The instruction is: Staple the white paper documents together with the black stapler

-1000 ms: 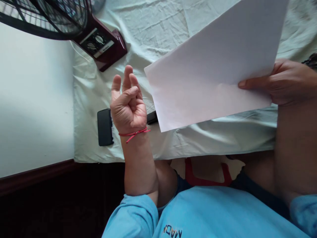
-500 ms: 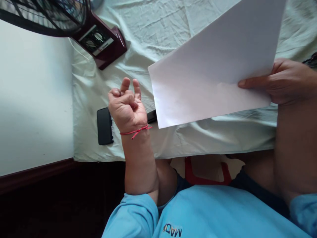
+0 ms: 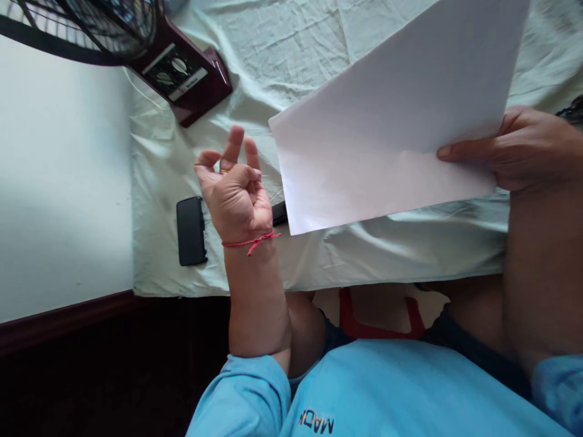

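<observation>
Head | paper sheet [image 3: 387, 115]: blank white, flat, tilted | right hand [image 3: 523, 149] pinching edge

Paper [image 3: 392, 115] above sheet [image 3: 282, 67], phone [image 3: 190, 231] left, fan [image 3: 182, 67] behind phone

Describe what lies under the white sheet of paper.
Under the paper lies wrinkled pale green cloth. A dark object pokes out at its lower left corner; the rest is covered.

I see light-blue long sleeves [image 3: 246, 394] pushed up, dark lettering on the shirt front, a red thread bracelet [image 3: 250, 243] at my left wrist.
</observation>
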Motion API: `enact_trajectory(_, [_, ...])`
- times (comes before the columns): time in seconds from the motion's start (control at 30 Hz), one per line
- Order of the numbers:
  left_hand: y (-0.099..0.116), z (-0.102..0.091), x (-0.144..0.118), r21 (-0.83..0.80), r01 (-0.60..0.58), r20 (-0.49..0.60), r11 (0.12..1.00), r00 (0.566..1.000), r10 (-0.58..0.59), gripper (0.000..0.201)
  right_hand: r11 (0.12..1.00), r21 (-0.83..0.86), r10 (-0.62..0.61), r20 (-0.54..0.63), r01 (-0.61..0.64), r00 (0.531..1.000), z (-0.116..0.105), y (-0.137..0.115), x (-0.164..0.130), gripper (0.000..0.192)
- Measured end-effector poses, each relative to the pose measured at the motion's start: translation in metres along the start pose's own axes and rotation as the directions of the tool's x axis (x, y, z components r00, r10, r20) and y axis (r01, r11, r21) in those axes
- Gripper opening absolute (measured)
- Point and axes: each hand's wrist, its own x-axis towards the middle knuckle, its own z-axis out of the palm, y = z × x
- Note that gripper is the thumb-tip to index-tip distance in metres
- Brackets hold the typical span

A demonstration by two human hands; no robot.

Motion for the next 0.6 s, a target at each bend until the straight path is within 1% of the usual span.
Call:
enact_trajectory(0.07, [-0.002,0.001,0.001,-0.015,-0.041,-0.023,0.999,0.999,0.041,0.051,1.0,-0.008,-0.005,-0.007,0.005,1.0,0.0,0.0,-0.001,0.033])
enact_trajectory(0.17, [-0.004,-0.001,0.003,0.02,-0.075,-0.027,0.997,0.997,0.076,0.05,1.0,-0.023,0.0,-0.013,0.0,1.0,0.001,-0.002,-0.003,0.033])
enact_trajectory(0.3, [-0.005,0.0,0.003,0.012,-0.065,-0.101,0.998,0.993,0.066,0.049,1.0,0.0,-0.001,-0.026,0.001,1.0,0.005,-0.005,-0.005,0.034])
enact_trajectory(0.4, [-0.004,0.001,0.002,-0.025,-0.057,-0.117,0.998,0.992,0.054,0.048,1.0,0.019,-0.002,-0.054,0.003,0.999,0.008,-0.007,-0.007,0.033])
enact_trajectory(0.43, [-0.004,0.001,0.002,-0.051,-0.049,-0.127,0.998,0.991,0.042,0.049,1.0,0.027,-0.009,-0.081,0.011,0.997,0.008,-0.007,-0.007,0.032])
enact_trajectory(0.5, [-0.001,0.002,0.001,-0.11,-0.009,-0.16,0.994,0.987,-0.009,0.05,0.997,0.049,-0.057,-0.167,0.066,0.984,0.007,-0.007,-0.007,0.031])
enact_trajectory(0.53, [0.001,0.003,0.0,-0.135,0.029,-0.167,0.99,0.985,-0.051,0.049,0.994,0.062,-0.075,-0.204,0.09,0.976,0.007,-0.007,-0.007,0.031])
enact_trajectory(0.6, [0.005,0.006,-0.002,-0.146,0.147,-0.142,0.978,0.975,-0.168,0.045,0.988,0.09,-0.103,-0.251,0.129,0.963,0.005,-0.007,-0.006,0.031])
